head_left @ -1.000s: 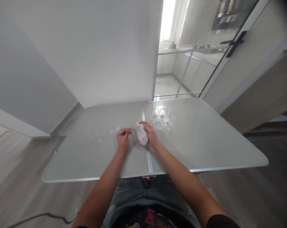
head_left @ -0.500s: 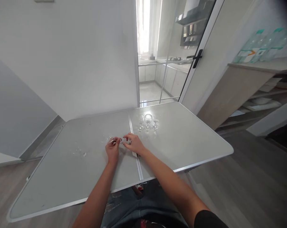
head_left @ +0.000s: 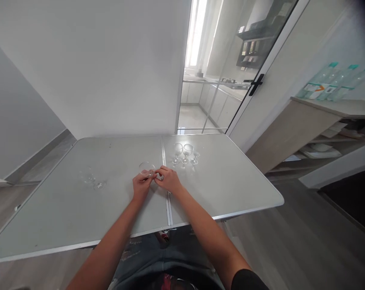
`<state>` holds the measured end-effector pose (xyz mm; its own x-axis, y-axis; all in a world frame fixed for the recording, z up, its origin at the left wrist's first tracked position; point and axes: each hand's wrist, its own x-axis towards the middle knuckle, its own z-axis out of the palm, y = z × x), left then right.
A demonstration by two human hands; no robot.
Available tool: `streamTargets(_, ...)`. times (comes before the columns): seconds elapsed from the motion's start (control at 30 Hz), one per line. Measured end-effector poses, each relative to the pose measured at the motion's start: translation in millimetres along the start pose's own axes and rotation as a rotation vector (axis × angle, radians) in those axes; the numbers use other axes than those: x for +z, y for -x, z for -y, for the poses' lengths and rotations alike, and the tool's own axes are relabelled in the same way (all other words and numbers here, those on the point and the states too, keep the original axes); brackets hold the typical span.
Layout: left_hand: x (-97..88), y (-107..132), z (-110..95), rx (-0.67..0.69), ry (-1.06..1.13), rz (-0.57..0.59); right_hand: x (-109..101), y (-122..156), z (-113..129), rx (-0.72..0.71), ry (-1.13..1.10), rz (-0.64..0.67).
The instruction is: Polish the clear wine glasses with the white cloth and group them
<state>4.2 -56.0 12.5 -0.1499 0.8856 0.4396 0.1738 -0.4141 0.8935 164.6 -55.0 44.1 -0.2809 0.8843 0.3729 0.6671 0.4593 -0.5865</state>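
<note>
A clear stemmed glass (head_left: 146, 166) is held just above the table, its bowl pointing away to the left. My left hand (head_left: 141, 185) is closed around it near the bowl. At the stem end, my right hand (head_left: 168, 179) pinches it, fingertips almost meeting those of the left. Fingers hide part of the stem and foot. To the left, another clear stemmed glass (head_left: 99, 185) lies on its side. Beyond my right hand stand three stemmed glasses in a row: a left one (head_left: 178, 150), a middle one (head_left: 187, 150) and a smaller right one (head_left: 195, 156).
The folding table (head_left: 224, 181) has a metal seam down its middle and a metal edge. A wall runs along its back, beside a glass door (head_left: 212, 92) with a black handle. Several plastic bottles (head_left: 321, 86) stand on a shelf unit (head_left: 297, 129) at the right.
My hands have come closer together, and the right fingers now meet at the glass. The held glass's bowl shows more clearly. The view has shifted and tilted.
</note>
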Motion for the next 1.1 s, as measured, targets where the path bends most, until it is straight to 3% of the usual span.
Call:
streamTargets(0.2,2.0,2,-5,-0.063,0.089,-0.039,10,3,0,0.041,-0.011,-0.067)
streamTargets(0.47,4.5,1,-15,0.015,0.026,0.134,6,3,-7,0.119,-0.025,-0.129)
streamTargets(0.6,8.1,1,-18,0.036,0.005,0.225,-7,-1,-16,0.291,0.020,-0.227)
streamTargets(0.77,8.1,2,-18,0.018,0.016,0.102,-20,-3,-37,0.611,0.158,-0.284)
streamTargets(1.1,8.2,3,-11,-0.027,0.027,0.081,-26,-4,-57,0.791,0.190,-0.288)
